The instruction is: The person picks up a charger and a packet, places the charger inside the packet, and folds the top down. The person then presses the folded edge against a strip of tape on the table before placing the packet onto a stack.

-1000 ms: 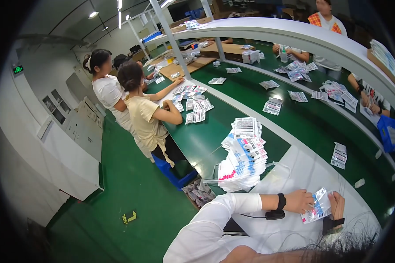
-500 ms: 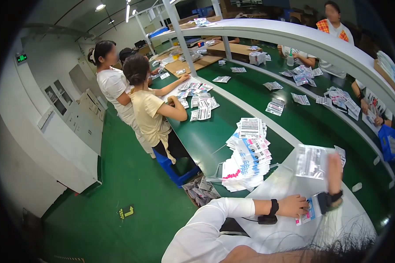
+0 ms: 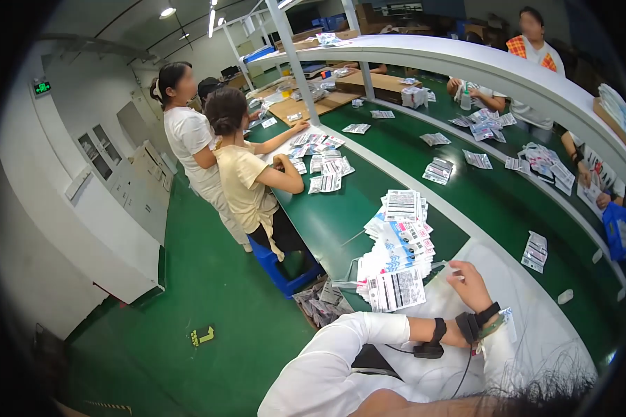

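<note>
My right hand [image 3: 469, 286] is open above the white sheet, fingers apart and slightly bent, holding nothing. Just left of it, a printed white pouch [image 3: 396, 289] lies face up on the near end of a fanned pile of white, blue and pink pouches [image 3: 405, 240]. My right wrist, with a black strap, crosses over my left hand [image 3: 454, 336]. That hides the left fingers, so their grip cannot be seen. Beyond the crossed wrists, part of another pouch [image 3: 508, 324] shows on the sheet.
Single pouches lie on the green belt, one [image 3: 535, 251] to my right. A carton of pouches [image 3: 321, 304] stands below the table edge. Two co-workers stand at left by a pouch heap [image 3: 327, 165]. Others work across the belt, near a blue bin [image 3: 617, 231]. A white shelf [image 3: 424, 52] spans above.
My right hand has swung left and inward, crossing over my left wrist. The blurred silvery-white pouch beside it is gone from there; a pouch now lies on the pile's near end.
</note>
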Action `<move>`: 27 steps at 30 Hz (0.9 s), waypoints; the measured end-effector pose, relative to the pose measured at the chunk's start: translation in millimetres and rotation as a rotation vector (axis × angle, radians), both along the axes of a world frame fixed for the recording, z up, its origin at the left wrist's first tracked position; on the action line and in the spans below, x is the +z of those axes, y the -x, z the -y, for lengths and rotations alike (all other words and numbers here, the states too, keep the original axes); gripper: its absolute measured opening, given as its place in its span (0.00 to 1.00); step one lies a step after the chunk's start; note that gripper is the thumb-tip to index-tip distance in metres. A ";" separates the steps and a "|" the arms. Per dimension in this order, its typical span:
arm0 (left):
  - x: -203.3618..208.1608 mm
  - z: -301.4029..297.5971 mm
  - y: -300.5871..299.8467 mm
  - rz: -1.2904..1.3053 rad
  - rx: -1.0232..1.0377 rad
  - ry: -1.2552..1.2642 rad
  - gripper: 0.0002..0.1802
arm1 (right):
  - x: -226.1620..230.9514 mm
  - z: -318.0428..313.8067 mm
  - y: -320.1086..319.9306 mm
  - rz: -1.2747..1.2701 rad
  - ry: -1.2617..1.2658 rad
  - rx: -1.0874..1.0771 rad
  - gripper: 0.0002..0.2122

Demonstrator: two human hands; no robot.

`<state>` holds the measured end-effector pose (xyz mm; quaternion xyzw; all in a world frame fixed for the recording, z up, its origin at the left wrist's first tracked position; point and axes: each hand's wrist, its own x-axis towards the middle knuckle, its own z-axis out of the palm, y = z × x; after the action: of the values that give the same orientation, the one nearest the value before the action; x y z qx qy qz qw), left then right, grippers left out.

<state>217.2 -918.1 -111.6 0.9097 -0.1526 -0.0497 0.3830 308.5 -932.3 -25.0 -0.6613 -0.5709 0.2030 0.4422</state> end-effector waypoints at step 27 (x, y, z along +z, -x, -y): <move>57.9 55.4 -36.1 1.183 0.078 -0.312 0.15 | -86.1 282.7 -70.1 -1.233 0.041 -0.508 0.18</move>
<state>253.3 -973.5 -53.7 0.8333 -0.2969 0.4561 0.0971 378.6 -1215.0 -111.0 -0.5464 -0.0362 0.4443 0.7091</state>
